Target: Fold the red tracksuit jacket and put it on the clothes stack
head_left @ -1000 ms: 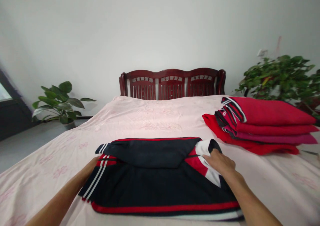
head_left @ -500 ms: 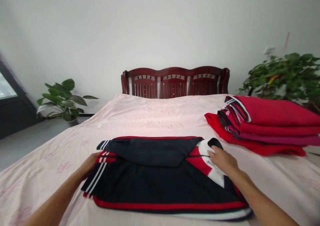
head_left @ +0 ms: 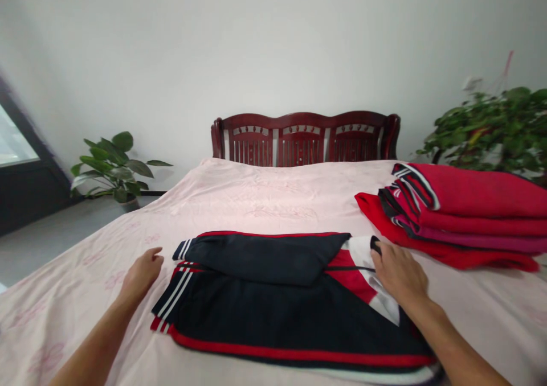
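Observation:
A folded dark navy garment with red and white stripes lies on the pink bedsheet in front of me. My right hand rests on its right end, over the white and red part, fingers curled down on the cloth. My left hand hovers just left of the garment's striped left edge, fingers loosely apart, holding nothing.
A stack of folded red garments sits on the bed at the right. A dark red wooden headboard stands at the far end. Potted plants stand on the floor at left and at right.
My left hand has come off the garment's left edge and moved out to the left. My right hand has stayed on the right end. The view has shifted slightly.

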A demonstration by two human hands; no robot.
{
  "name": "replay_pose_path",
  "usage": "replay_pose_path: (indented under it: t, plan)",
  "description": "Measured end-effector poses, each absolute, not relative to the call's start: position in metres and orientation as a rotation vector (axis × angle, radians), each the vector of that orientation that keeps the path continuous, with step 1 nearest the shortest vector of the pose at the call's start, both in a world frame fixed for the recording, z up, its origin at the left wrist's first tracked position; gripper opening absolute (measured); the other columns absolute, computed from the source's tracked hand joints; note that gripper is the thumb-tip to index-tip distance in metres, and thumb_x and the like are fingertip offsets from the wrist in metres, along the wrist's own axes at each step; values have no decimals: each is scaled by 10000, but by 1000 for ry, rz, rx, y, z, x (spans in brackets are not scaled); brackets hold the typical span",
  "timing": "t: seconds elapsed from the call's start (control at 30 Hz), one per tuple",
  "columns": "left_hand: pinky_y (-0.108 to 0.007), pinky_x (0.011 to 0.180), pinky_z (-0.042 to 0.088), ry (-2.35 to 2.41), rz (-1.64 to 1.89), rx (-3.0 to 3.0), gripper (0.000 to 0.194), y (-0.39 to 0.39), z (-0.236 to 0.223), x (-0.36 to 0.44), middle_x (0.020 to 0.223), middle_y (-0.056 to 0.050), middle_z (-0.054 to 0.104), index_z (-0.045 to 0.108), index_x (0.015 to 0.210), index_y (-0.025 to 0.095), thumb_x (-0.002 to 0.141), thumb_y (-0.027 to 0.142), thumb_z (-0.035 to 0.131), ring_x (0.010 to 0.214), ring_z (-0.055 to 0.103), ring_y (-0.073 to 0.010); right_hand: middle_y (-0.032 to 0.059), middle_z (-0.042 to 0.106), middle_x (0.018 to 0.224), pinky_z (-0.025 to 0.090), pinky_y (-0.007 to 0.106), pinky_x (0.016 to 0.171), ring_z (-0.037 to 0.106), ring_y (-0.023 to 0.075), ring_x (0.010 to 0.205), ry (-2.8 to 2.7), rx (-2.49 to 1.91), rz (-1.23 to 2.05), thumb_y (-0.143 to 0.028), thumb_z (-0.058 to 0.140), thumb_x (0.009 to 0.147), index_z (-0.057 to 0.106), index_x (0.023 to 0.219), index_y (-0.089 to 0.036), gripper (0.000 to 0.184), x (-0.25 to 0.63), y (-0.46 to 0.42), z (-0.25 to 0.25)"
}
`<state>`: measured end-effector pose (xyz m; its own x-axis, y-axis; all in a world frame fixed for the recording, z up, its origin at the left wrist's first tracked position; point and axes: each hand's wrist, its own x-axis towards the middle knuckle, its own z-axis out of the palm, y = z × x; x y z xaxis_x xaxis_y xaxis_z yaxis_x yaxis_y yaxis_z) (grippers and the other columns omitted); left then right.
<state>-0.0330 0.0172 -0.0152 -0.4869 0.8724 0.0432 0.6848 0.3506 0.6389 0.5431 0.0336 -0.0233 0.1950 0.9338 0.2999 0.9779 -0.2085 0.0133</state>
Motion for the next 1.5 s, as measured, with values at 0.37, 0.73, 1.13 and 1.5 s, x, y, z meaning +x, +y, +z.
replay_pose_path:
  t: [0.37,0.73,1.13,1.5]
  plan:
    - [-574,1150,232,2266,321,2322,530,18,-58,65,1495,-145,491,556,1395,234,907,438,519,1428,342,-394,137,345,1573,260,560,1132,299,287,1442,-1974,-2352,-148,-472,249,991,355,1489,-144,606,548,59,-81]
    - [-531,1116,313,2380,125,2455,513,17,-63,60,1495,-119,498,528,1418,248,954,450,440,1402,403,-357,112,602,1318,344,418,1056,500,261,1252,-2032,-2170,-220,-242,355,959,621,1218,-199,374,510,27,-40]
    - [-514,1109,331,2352,120,2478,497,16,-62,57,1498,-111,497,521,1422,248,977,414,375,1398,409,-348,6,742,1003,448,259,749,679,192,953,-2080,-1776,346,-404,436,972,705,986,-264,303,452,-2,-50]
    - [-526,1095,326,2381,66,2472,527,19,-62,61,1481,-138,508,510,1430,236,958,452,419,1389,406,-360,55,698,981,415,322,815,621,227,969,-2069,-1827,-128,-300,388,1005,697,1000,-232,317,450,-14,-40]
